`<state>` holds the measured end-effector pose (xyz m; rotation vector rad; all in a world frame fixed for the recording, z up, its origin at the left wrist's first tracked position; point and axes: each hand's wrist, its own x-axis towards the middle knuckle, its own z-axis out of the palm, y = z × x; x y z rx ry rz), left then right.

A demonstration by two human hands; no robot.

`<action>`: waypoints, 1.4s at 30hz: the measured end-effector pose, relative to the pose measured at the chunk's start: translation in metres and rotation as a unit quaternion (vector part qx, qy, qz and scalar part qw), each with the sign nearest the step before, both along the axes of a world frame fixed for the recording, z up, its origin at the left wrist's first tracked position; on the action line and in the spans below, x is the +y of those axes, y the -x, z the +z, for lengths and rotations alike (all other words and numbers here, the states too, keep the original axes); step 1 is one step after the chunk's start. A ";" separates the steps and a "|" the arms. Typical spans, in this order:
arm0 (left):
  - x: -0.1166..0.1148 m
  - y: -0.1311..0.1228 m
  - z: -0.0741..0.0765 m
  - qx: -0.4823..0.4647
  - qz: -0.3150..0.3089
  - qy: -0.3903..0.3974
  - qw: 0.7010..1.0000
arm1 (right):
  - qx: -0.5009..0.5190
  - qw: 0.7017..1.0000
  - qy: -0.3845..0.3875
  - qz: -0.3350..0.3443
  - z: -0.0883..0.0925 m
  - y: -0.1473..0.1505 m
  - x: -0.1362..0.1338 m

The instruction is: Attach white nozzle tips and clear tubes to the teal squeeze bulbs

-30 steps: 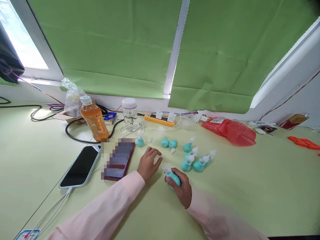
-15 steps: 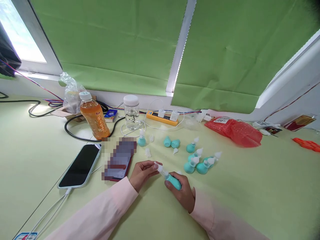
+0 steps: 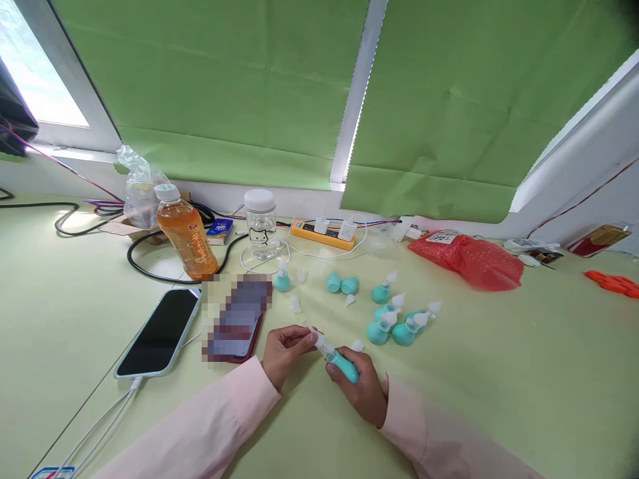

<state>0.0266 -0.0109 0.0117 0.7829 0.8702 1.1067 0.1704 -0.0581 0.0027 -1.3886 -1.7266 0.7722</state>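
My right hand is closed round a teal rubber bulb that has a clear plastic tip. My left hand pinches that clear tip with thumb and fingers. Both hands hover just above the pale green table. Beyond them lies a group of several more teal bulbs with white tips, two bare teal bulbs and a few loose clear tips. One small white tip lies just beside my right hand.
Two phones lie left of my hands, one on a charging cable. Behind stand an orange drink bottle, a glass jar with a white lid, a yellow power strip and a red plastic bag. Green blinds cover the window.
My left hand left the table by the loose tips and came back to the bulb in my right hand, where it now pinches the clear tip. My right hand tilted the bulb.
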 end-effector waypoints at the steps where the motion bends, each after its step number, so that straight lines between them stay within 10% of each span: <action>1: 0.000 -0.001 -0.001 -0.005 0.002 -0.003 1.000 | 0.004 1.000 -0.002 0.000 0.000 0.000 0.000; 27: -0.007 -0.003 0.004 -0.001 0.000 -0.047 0.999 | 0.038 0.999 -0.009 -0.005 0.006 0.002 -0.002; 42: -0.007 0.000 0.032 0.113 -0.082 -0.161 0.977 | 0.015 0.994 -0.095 -0.043 0.005 -0.004 0.000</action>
